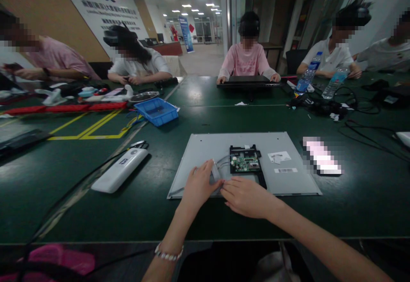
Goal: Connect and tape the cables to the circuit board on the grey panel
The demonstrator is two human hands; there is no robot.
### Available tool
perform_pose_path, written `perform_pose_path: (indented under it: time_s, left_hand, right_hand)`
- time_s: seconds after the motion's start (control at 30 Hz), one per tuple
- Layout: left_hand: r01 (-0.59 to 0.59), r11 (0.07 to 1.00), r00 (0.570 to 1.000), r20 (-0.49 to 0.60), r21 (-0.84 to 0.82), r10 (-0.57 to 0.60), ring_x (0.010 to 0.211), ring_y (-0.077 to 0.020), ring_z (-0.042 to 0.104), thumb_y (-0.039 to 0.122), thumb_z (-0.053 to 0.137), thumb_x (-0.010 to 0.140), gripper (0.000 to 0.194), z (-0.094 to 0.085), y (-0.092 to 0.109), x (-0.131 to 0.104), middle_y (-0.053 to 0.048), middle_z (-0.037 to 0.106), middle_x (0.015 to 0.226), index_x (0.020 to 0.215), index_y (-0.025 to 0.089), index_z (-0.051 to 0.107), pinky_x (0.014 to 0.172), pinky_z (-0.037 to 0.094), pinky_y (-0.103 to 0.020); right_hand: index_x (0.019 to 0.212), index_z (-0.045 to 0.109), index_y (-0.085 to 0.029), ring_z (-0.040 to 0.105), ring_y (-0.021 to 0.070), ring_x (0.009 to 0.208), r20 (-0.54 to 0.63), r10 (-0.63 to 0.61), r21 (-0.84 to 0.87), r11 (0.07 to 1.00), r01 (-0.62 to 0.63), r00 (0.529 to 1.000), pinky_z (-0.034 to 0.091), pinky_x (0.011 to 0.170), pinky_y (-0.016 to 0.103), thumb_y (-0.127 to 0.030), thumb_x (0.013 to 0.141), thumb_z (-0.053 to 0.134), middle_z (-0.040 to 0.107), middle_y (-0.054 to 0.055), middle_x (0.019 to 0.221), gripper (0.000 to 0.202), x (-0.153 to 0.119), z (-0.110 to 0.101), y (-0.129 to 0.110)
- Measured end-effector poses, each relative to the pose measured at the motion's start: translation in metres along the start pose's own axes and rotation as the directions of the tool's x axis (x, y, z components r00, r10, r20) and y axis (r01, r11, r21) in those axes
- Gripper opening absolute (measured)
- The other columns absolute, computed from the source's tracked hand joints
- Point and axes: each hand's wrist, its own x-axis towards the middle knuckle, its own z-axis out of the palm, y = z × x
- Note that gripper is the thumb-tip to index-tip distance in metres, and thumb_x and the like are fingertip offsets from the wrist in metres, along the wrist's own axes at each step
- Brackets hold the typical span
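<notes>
A grey metal display panel lies flat on the green table, back side up. On it sits a green circuit board in a black plastic bracket. Thin grey cables run from the board's left side toward my hands. My left hand is closed near the panel's front edge, around a small grey-white piece whose kind I cannot make out. My right hand has its fingers pressed together in a pinch, touching the left thumb. Whatever lies between those fingertips is hidden.
Left of the panel lies a white power bank with a black cable. Right of it is a phone. Farther back stand a blue tray and water bottles. Across the table, a person holds a black flat panel.
</notes>
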Motion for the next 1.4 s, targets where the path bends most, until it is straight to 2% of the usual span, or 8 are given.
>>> perform_pose_path:
  time_s: [0.13, 0.3, 0.47, 0.6, 0.8, 1.13, 1.27, 1.4]
  left_hand:
    - [-0.015, 1.000, 1.000, -0.027, -0.007, 0.015, 0.121, -0.0277, 0.047, 0.042, 0.062, 0.077, 0.056, -0.002, 0.000, -0.001, -0.014, 0.049, 0.132, 0.125, 0.020, 0.041, 0.099, 0.035, -0.044]
    - [-0.020, 1.000, 0.999, -0.044, -0.002, 0.019, 0.122, -0.0286, 0.045, 0.043, 0.062, 0.078, 0.052, -0.004, 0.001, -0.002, -0.014, 0.046, 0.135, 0.121, 0.020, 0.045, 0.099, 0.035, -0.045]
    - [0.017, 0.999, 0.992, -0.122, -0.031, -0.021, 0.125, -0.0301, 0.041, 0.042, 0.061, 0.079, 0.049, -0.006, 0.003, -0.001, -0.014, 0.042, 0.137, 0.121, 0.020, 0.047, 0.098, 0.036, -0.046]
    - [0.003, 0.996, 0.969, -0.245, -0.085, -0.024, 0.125, -0.0293, 0.041, 0.039, 0.058, 0.082, 0.044, -0.013, 0.006, 0.000, -0.014, 0.042, 0.135, 0.120, 0.019, 0.048, 0.100, 0.036, -0.045]
    - [-0.086, 0.990, 0.966, -0.254, -0.110, 0.055, 0.120, -0.0258, 0.046, 0.031, 0.049, 0.088, 0.027, -0.017, 0.019, -0.001, -0.010, 0.049, 0.129, 0.113, 0.021, 0.052, 0.102, 0.036, -0.044]
    - [-0.266, 0.950, 0.953, -0.194, -0.165, 0.233, 0.120, -0.0223, 0.045, 0.018, 0.047, 0.087, 0.026, -0.009, 0.079, 0.008, -0.008, 0.052, 0.123, 0.113, 0.019, 0.051, 0.102, 0.037, -0.040]
    - [-0.313, 0.942, 0.946, -0.129, -0.121, 0.297, 0.116, -0.0212, 0.048, 0.018, 0.039, 0.092, 0.028, -0.007, 0.099, 0.023, -0.007, 0.055, 0.120, 0.118, 0.018, 0.048, 0.099, 0.039, -0.040]
    - [-0.369, 0.928, 0.928, -0.078, -0.051, 0.365, 0.116, -0.0210, 0.047, 0.017, 0.034, 0.093, 0.032, -0.001, 0.108, 0.037, -0.008, 0.053, 0.123, 0.123, 0.019, 0.045, 0.097, 0.038, -0.039]
  right_hand:
    - [0.113, 0.059, -0.017, 0.058, 0.0216, 0.105, -0.085, 0.211, 0.102, 0.974, -0.202, 0.974, 0.043, 0.094, 0.038, -0.026, 0.090, 0.044, 0.064, 0.010, 0.113, 0.029, -0.028, -0.021, 0.024]
    - [0.113, 0.062, -0.022, 0.059, 0.0233, 0.103, -0.082, 0.649, 0.174, 0.757, -0.630, 0.756, 0.046, 0.090, 0.041, -0.025, 0.086, 0.048, 0.065, 0.008, 0.112, 0.030, -0.080, -0.030, 0.094]
    - [0.111, 0.064, -0.015, 0.059, 0.0230, 0.103, 0.028, 0.779, 0.235, 0.604, -0.761, 0.627, 0.044, 0.093, 0.036, -0.017, 0.076, 0.055, 0.064, 0.010, 0.113, 0.036, -0.116, -0.014, 0.142]
    - [0.112, 0.064, -0.015, 0.062, 0.0209, 0.096, 0.067, 0.817, 0.306, 0.529, -0.791, 0.572, 0.047, 0.086, 0.033, -0.019, 0.074, 0.057, 0.065, 0.010, 0.111, 0.038, -0.117, -0.003, 0.147]
    - [0.100, 0.069, -0.018, 0.064, 0.0201, 0.084, 0.065, 0.817, 0.292, 0.534, -0.794, 0.574, 0.048, 0.078, 0.033, -0.022, 0.073, 0.058, 0.069, 0.008, 0.095, 0.029, -0.114, 0.003, 0.146]
    - [0.085, 0.068, -0.019, 0.066, 0.0182, 0.074, 0.110, 0.918, 0.687, 0.207, -0.697, 0.381, 0.050, 0.057, 0.026, -0.030, 0.075, 0.061, 0.070, 0.006, 0.083, 0.017, -0.111, 0.010, 0.130]
    - [0.089, 0.063, -0.018, 0.067, 0.0182, 0.073, 0.234, 0.876, 0.834, 0.042, -0.550, 0.422, 0.047, 0.048, 0.022, -0.032, 0.074, 0.062, 0.070, 0.007, 0.084, 0.020, -0.101, 0.018, 0.118]
    - [0.096, 0.062, -0.018, 0.067, 0.0176, 0.070, 0.229, 0.850, 0.834, 0.079, -0.546, 0.474, 0.045, 0.045, 0.020, -0.030, 0.073, 0.061, 0.070, 0.006, 0.080, 0.026, -0.094, 0.022, 0.114]
